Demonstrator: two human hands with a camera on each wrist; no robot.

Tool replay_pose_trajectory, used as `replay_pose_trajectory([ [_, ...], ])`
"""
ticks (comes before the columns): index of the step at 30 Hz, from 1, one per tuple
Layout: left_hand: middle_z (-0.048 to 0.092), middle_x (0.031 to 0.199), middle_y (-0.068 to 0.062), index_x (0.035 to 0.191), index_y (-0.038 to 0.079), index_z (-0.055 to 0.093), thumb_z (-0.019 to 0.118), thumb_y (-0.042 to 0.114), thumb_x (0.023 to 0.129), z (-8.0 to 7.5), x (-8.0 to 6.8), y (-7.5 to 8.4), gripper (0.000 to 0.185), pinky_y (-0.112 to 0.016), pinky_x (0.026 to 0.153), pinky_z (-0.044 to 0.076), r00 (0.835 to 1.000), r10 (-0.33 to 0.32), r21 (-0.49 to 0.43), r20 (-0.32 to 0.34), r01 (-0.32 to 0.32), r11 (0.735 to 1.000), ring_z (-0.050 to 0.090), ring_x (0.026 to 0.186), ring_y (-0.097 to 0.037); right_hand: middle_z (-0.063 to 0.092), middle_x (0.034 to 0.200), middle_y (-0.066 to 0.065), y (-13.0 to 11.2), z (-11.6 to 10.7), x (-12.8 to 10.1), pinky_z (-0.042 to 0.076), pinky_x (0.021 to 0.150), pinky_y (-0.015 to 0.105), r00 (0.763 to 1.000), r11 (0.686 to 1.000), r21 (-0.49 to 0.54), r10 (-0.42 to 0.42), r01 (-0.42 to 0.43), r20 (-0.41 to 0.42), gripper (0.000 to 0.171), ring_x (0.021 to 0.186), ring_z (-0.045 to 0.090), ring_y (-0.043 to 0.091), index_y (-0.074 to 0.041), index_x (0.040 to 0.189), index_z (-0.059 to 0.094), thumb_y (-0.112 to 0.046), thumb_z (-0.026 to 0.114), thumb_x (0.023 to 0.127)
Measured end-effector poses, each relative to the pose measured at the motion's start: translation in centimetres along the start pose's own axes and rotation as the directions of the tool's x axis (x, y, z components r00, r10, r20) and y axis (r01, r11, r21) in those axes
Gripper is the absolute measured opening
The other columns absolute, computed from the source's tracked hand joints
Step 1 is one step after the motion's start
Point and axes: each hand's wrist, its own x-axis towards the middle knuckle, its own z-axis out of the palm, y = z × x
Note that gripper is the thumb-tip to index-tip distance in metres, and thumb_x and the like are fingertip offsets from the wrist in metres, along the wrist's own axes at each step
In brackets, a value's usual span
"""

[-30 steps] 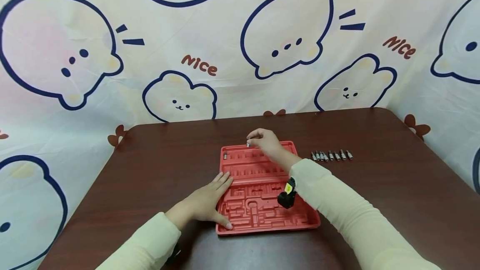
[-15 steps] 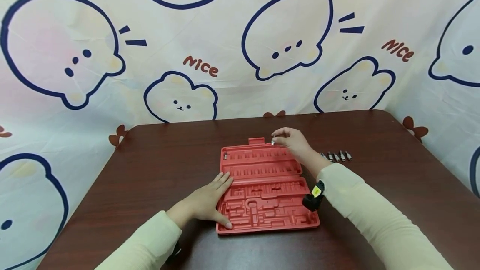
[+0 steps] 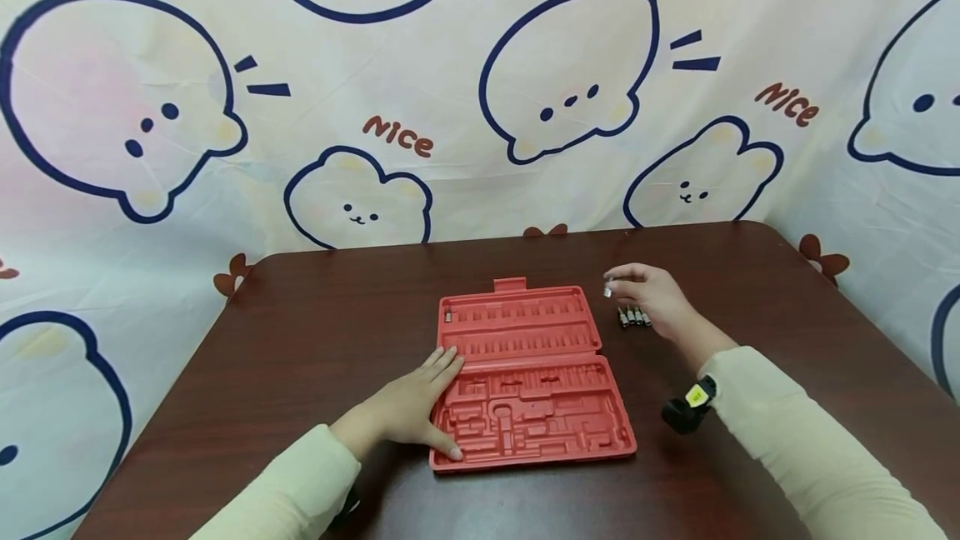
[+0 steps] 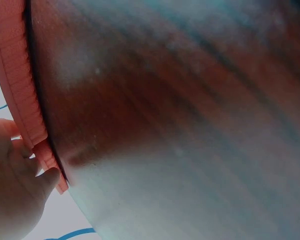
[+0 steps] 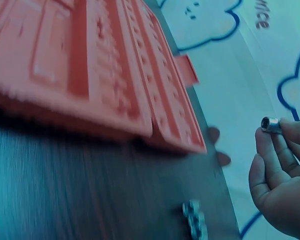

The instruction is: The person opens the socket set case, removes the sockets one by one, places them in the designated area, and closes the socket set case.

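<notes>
One small metal socket pinched in right hand fingertips, at 3 o'clock of red moulded plastic tray | wrist view alone shows its hollow round end | left hand flat, fingers straight, on tray's 9 o'clock edge | sockets row on dark wood table

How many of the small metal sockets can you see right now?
5 visible: one pinched in the right hand, three in a row on the table just under that hand, and one slotted at the red tray's far left corner. More are likely hidden behind the hand.
</notes>
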Motion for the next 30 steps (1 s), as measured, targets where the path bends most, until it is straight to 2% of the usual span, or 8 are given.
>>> replay_pose_trajectory([
  [3, 0.009, 0.143, -0.012, 0.138, 0.005, 0.015, 0.06, 0.07, 0.053, 0.0, 0.0, 0.0, 0.116, -0.043, 0.095, 0.026, 1.0, -0.001, -0.001, -0.001, 0.001, 1.0, 0.004, 0.129, -0.025, 0.059, 0.085, -0.004, 0.4, -1.7, -0.6, 0.043, 0.08, 0.036, 1.0, 1.0, 0.017, -0.009, 0.009, -0.025, 0.025, 0.075, 0.057, 0.006, 0.003, 0.105, 0.053, -0.011, 0.056, 0.084],
  [8, 0.009, 0.143, -0.012, 0.138, 0.005, 0.015, 0.059, 0.071, 0.053, 0.0, -0.1, 0.0, 0.116, -0.043, 0.095, 0.026, 1.0, 0.004, 0.002, -0.002, -0.004, 1.0, 0.004, 0.129, -0.025, 0.06, 0.081, -0.009, 1.3, -4.5, -1.6, 0.045, 0.075, 0.029, 0.997, 0.999, 0.03, -0.028, 0.031, -0.076, 0.008, 0.075, 0.058, 0.006, -0.014, 0.091, 0.06, -0.012, 0.056, 0.085],
  [11, 0.009, 0.143, -0.012, 0.138, 0.005, 0.016, 0.059, 0.071, 0.053, -0.1, -0.1, 0.0, 0.116, -0.043, 0.095, 0.026, 1.0, 0.003, 0.003, -0.004, -0.003, 1.0, 0.004, 0.129, -0.025, 0.059, 0.08, -0.011, 2.1, -6.0, -1.9, 0.045, 0.073, 0.026, 0.993, 0.999, 0.009, -0.036, 0.037, -0.109, 0.009, 0.075, 0.057, 0.004, -0.021, 0.086, 0.06, -0.014, 0.055, 0.085],
  [14, 0.01, 0.143, -0.012, 0.138, 0.005, 0.016, 0.06, 0.07, 0.053, -0.1, -0.1, 0.1, 0.116, -0.043, 0.095, 0.026, 1.0, -0.001, 0.001, -0.003, 0.001, 1.0, 0.004, 0.129, -0.025, 0.057, 0.08, -0.015, 3.0, -7.2, -2.1, 0.045, 0.072, 0.023, 0.99, 1.0, -0.017, -0.028, 0.026, -0.14, 0.009, 0.075, 0.055, 0.001, -0.023, 0.086, 0.06, -0.016, 0.056, 0.085],
  [19, 0.009, 0.143, -0.012, 0.138, 0.005, 0.015, 0.059, 0.07, 0.054, 0.0, -0.1, 0.1, 0.116, -0.043, 0.095, 0.026, 1.0, -0.002, 0.002, 0.006, 0.002, 1.0, 0.004, 0.129, -0.026, 0.053, 0.083, -0.019, 4.3, -8.9, -2.3, 0.044, 0.071, 0.02, 0.984, 0.997, -0.082, -0.007, -0.007, -0.177, 0.008, 0.075, 0.053, -0.004, -0.02, 0.091, 0.059, -0.018, 0.057, 0.084],
  [22, 0.008, 0.143, -0.012, 0.138, 0.005, 0.015, 0.059, 0.071, 0.054, -0.1, 0.0, 0.1, 0.116, -0.043, 0.095, 0.025, 1.0, -0.002, 0.006, 0.009, 0.002, 1.0, 0.004, 0.129, -0.026, 0.052, 0.083, -0.019, 4.8, -9.7, -2.4, 0.044, 0.069, 0.019, 0.978, 0.991, -0.131, -0.005, -0.023, -0.209, 0.015, 0.075, 0.052, -0.004, -0.012, 0.098, 0.059, -0.019, 0.056, 0.084],
  [27, 0.007, 0.143, -0.01, 0.139, 0.006, 0.014, 0.059, 0.071, 0.053, -0.1, 0.0, 0.1, 0.117, -0.042, 0.096, 0.025, 1.0, -0.012, 0.012, 0.01, 0.012, 1.0, 0.002, 0.129, -0.025, 0.052, 0.081, -0.017, 5.6, -10.5, -2.4, 0.044, 0.065, 0.02, 0.97, 0.964, -0.258, 0.008, -0.073, -0.241, 0.036, 0.073, 0.05, 0.0, 0.005, 0.113, 0.049, -0.02, 0.052, 0.087],
  [30, 0.007, 0.143, -0.011, 0.139, 0.006, 0.014, 0.059, 0.071, 0.053, -0.1, 0.0, 0.1, 0.116, -0.042, 0.096, 0.025, 1.0, -0.009, 0.007, 0.008, 0.009, 1.0, 0.003, 0.129, -0.025, 0.051, 0.081, -0.013, 6.0, -10.8, -2.3, 0.044, 0.064, 0.021, 0.968, 0.943, -0.318, 0.014, -0.096, -0.252, 0.037, 0.071, 0.05, 0.001, 0.009, 0.114, 0.046, -0.017, 0.049, 0.088],
])
